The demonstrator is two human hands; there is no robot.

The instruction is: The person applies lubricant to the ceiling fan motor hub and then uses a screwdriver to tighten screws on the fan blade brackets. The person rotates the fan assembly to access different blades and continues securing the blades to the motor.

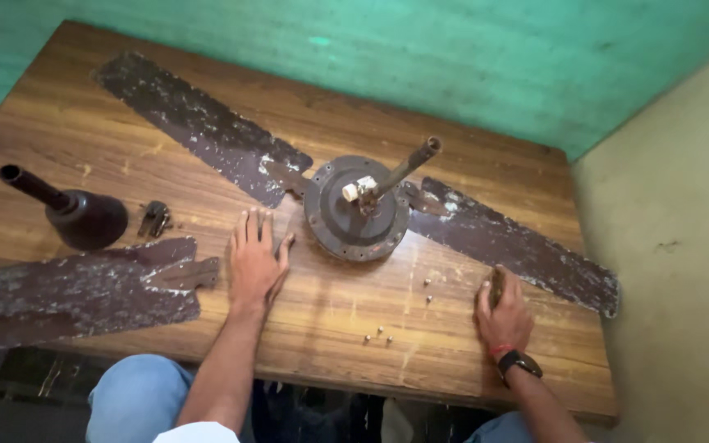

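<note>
Rusty brown ceiling fan motor [356, 209] is sitting partly stripped on wooden surface [330, 312]: one blade [75, 287] off, two attached, loose screws [379, 335] out, left hand [253, 262] lying flat open, right hand [502, 310] gripping a dark tool [496, 285].

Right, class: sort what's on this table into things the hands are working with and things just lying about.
In hand:
left hand flat beside the fan motor
right hand gripping a small tool
loose screws

Lying about:
detached blade
dark canopy cover
small metal bits
</note>
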